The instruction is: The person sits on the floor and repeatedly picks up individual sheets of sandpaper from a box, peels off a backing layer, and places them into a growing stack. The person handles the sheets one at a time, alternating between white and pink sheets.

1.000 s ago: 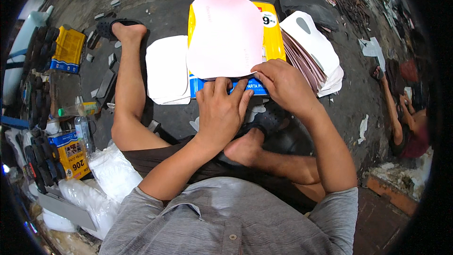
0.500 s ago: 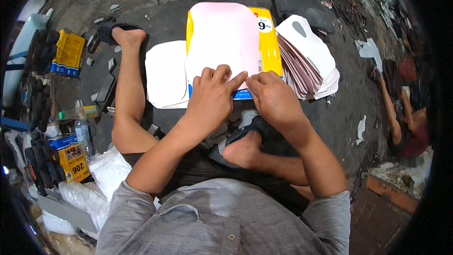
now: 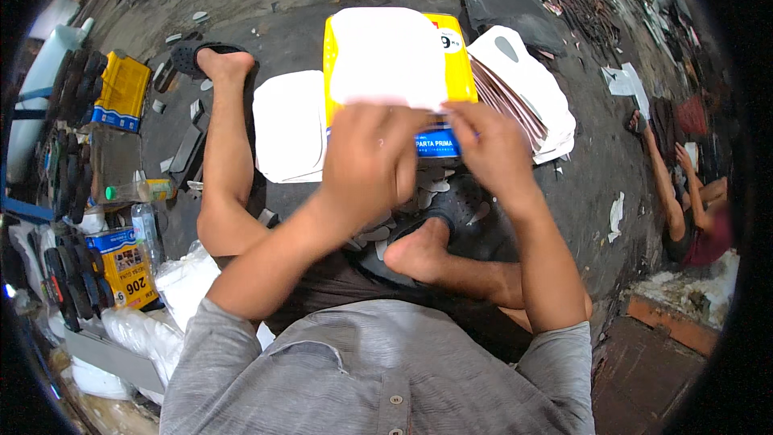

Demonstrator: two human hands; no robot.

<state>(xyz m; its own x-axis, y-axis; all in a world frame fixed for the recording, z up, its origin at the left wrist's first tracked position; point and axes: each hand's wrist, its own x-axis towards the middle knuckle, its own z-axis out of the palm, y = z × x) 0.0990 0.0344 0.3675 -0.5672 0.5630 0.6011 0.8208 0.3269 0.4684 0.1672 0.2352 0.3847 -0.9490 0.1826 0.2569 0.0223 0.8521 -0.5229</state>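
A thin sheet (image 3: 388, 52), white with a pinkish near edge, lies on a flat yellow-and-blue metal can (image 3: 457, 72) in front of me. My left hand (image 3: 366, 149) is closed at the sheet's near edge, its fingers curled and smeared by motion. Close beside it, my right hand (image 3: 493, 145) pinches at the sheet's near right corner. The fingertips of both hands almost meet there; exactly how they grip is blurred. Left of the can is a short stack of white sheets (image 3: 290, 125). Fanned out on its right are several white and pink cut sheets (image 3: 535, 89).
My feet rest on black clogs (image 3: 188, 56) at either side of the floor before me. At left stand another yellow can (image 3: 121, 84), bottles (image 3: 143, 229) and plastic wrapping (image 3: 189, 282). Scraps (image 3: 616, 217) litter the dark floor. Another person (image 3: 696, 213) sits far right.
Both hands have come slightly toward me and become blurred. The sheet's pink face now looks white, with pink only along its near edge. More of the can's blue lower end shows.
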